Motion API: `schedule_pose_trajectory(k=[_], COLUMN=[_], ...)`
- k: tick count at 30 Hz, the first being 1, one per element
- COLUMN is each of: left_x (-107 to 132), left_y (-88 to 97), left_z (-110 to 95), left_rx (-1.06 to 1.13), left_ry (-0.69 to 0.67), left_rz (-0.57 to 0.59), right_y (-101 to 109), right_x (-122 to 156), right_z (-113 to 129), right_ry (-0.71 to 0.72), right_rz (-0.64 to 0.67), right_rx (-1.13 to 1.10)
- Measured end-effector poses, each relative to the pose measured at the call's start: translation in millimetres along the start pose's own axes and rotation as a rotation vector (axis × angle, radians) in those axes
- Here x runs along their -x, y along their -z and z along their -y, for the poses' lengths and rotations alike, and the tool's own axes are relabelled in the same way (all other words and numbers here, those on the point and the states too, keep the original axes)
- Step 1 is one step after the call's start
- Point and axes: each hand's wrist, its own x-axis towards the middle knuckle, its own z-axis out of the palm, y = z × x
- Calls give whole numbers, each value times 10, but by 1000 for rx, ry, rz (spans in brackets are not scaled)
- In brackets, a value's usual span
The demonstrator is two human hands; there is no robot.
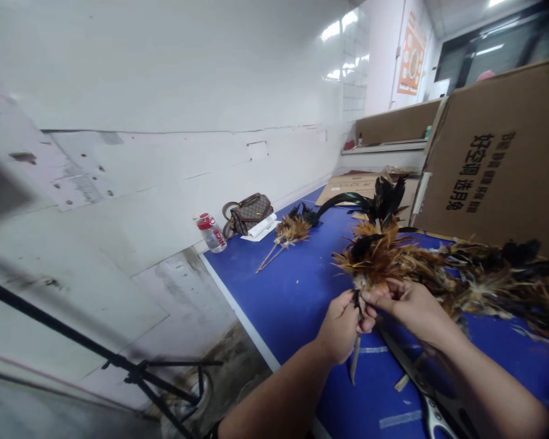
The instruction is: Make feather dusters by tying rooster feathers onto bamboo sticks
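Note:
My left hand (pixel 343 326) is closed around the stem end of a bundle of brown and black feathers (pixel 375 256), and a thin stick (pixel 355 360) pokes down below the fist. My right hand (pixel 409 305) pinches the same bundle at its base, right beside the left hand. Both hands hover just above the blue table (pixel 297 292). A large pile of similar feathers (pixel 494 280) stretches to the right behind my right hand.
Scissors (pixel 427 396) lie on the table under my right forearm. A second feather bundle (pixel 293 230), a bottle (pixel 211 233) and a brown handbag (pixel 249 212) sit at the far left edge. Cardboard boxes (pixel 498 158) stand at right. A black tripod (pixel 141 372) stands on the floor.

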Motion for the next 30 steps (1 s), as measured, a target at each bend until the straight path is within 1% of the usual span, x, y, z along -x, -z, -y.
schedule_pose_trajectory(k=[4,8,11,16,18,22,30], left_x=[25,25,16,-5,0,29,40], left_y=[24,55,45,-13,-31,-52,-42], left_z=[28,53,48,-10,-31,-47,-38], left_rx=[-102,-137,-117,-38,-12,1,-92], left_ry=[-39,-47,-49,-21,-6,20,103], left_rz=[-24,-47,-50,-88,-94,-72,5], right_y=[-31,-41,-16,69,98,106,24], right_x=[41,93,105,76,60,32,6], right_z=[37,120,131,69,48,15,-23], right_ry=[26,130,207,233,242,253,281], right_rz=[-73,-28,11,44,31,-36,-77], right_rx=[43,85,151,271,291,309,300])
